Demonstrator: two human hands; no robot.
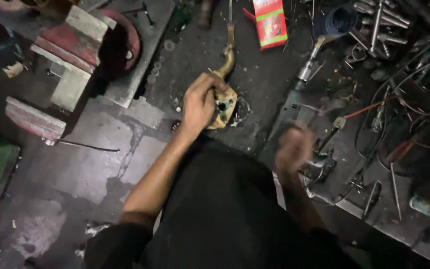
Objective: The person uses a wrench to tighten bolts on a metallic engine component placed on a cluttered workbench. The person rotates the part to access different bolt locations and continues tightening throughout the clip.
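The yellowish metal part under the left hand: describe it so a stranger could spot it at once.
Start at the big red bench vise at the upper left, then move right across the dark workbench. The yellowish metal part lies under the left hand; alone there, it has a curved brass-coloured neck.

Left hand (198, 103) clamped over a yellowish metal casting (224, 105) on the dark workbench (100, 149), curved brass pipe (228, 60) just beyond its fingers, right hand (293, 148) blurred, near an air tool (299, 87), red vise (70, 55) well off.

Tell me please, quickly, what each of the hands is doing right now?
Left hand: closed on the brass part.
Right hand: blurred, cannot tell.
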